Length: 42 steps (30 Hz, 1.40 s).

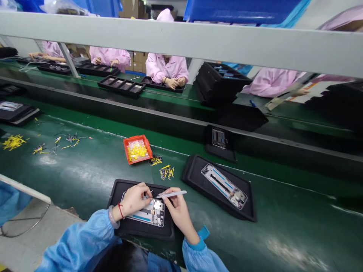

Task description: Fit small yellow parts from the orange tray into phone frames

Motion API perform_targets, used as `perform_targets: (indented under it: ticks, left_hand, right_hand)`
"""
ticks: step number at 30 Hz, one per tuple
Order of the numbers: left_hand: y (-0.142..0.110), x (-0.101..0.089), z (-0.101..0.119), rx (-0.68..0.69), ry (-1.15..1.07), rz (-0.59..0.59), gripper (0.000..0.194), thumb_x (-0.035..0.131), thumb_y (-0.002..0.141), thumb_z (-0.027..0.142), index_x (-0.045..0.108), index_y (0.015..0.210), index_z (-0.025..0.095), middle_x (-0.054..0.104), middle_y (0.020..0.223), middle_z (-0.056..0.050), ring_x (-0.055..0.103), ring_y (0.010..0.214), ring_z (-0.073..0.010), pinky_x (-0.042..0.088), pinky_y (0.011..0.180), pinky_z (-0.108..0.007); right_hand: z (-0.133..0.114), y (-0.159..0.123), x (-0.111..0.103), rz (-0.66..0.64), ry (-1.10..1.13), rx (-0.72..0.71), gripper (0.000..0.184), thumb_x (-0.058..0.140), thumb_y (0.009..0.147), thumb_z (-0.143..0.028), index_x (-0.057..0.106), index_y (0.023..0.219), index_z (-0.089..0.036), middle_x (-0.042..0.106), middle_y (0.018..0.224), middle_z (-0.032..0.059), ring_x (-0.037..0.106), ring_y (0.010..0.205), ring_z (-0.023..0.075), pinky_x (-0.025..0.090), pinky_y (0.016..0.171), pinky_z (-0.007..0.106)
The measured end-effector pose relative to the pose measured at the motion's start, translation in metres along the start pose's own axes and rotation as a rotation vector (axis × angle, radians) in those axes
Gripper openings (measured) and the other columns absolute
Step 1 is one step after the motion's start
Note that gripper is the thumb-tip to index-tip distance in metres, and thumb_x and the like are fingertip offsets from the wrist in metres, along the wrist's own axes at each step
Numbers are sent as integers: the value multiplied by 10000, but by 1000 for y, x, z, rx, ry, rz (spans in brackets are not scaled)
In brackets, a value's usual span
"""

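An opened phone [159, 215] with its circuit board and blue strips showing lies in a black foam tray [120, 185] in front of me. My left hand [132, 200] rests over the phone's far left part, fingers bent and pinched together at its upper edge. Whatever they grip is too small to make out. Between the thumb and fingers of my right hand [178, 211] is a pair of tweezers [178, 193]. Its tips point left and meet the left fingertips above the phone's edge. My left hand covers much of the phone.
Right of me, a second opened phone [224, 185] lies on stacked black trays [195, 170]. A red bin [150, 153] holds yellow strips; small piles of yellow and black strips [166, 172] lie nearby. Beyond the belt [119, 124], co-workers in pink [167, 68] sit behind a grey beam [181, 37].
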<state>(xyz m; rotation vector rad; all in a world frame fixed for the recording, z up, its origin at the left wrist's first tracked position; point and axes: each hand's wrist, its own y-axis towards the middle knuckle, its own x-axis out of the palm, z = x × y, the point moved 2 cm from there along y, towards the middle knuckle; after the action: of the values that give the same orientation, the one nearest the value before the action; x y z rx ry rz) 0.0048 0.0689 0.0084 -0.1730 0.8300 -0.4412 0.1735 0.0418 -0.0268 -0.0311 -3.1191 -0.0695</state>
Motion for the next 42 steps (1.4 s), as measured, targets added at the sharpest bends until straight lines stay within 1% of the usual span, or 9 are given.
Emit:
perform_targets:
  ticks: [7, 16, 26, 29, 32, 36, 42]
  left_hand:
    - [0, 0, 0, -4, 5, -1, 122, 596, 707, 133, 684, 736, 213, 602, 798, 20, 571, 707, -131, 386, 638, -213]
    - [1, 1, 0, 3, 4, -8, 114, 614, 714, 128, 682, 742, 215, 609, 826, 25, 569, 719, -130, 385, 650, -215]
    - [0, 0, 0, 22, 30, -10, 126, 610, 728, 110, 679, 761, 211, 600, 827, 21, 575, 737, -136, 389, 654, -213]
    - [0, 1, -2, 35, 41, -11, 110, 622, 729, 121, 674, 763, 213, 596, 832, 26, 571, 724, -132, 393, 650, -212]
    - [-1, 1, -3, 55, 47, -3, 106, 634, 724, 123, 668, 769, 213, 591, 837, 31, 563, 701, -124, 401, 648, -210]
    - [-1, 2, -5, 98, 46, 21, 113, 628, 734, 131, 666, 798, 216, 585, 869, 30, 562, 686, -110, 418, 635, -200]
    - [3, 3, -11, 219, 48, -1, 110, 643, 747, 97, 679, 765, 199, 599, 862, 25, 582, 649, -87, 445, 616, -171]
  right_hand:
    - [0, 0, 0, 5, -15, 4, 353, 652, 793, -574, 545, 814, -238, 562, 776, 17, 618, 746, 209, 519, 687, 334]
    - [-1, -1, 1, 4, -27, -5, 340, 657, 797, -560, 554, 817, -236, 566, 784, 21, 615, 757, 212, 517, 695, 337]
    - [0, 0, 0, -5, -61, -48, 329, 636, 827, -547, 552, 813, -229, 572, 774, 18, 614, 730, 196, 512, 663, 303]
    - [0, 0, 0, -3, -98, -88, 322, 619, 844, -537, 553, 808, -225, 572, 765, 18, 610, 717, 195, 508, 647, 302]
    - [-1, -1, 0, -9, -155, -146, 285, 599, 871, -495, 551, 805, -222, 574, 756, 22, 607, 711, 201, 502, 638, 311]
    - [-5, -2, 0, -25, -245, -216, 190, 581, 897, -389, 542, 806, -226, 582, 745, 22, 605, 698, 202, 490, 635, 316]
    - [-10, -4, 2, -38, -287, -304, 99, 550, 903, -284, 545, 820, -228, 605, 739, 25, 612, 691, 202, 493, 627, 308]
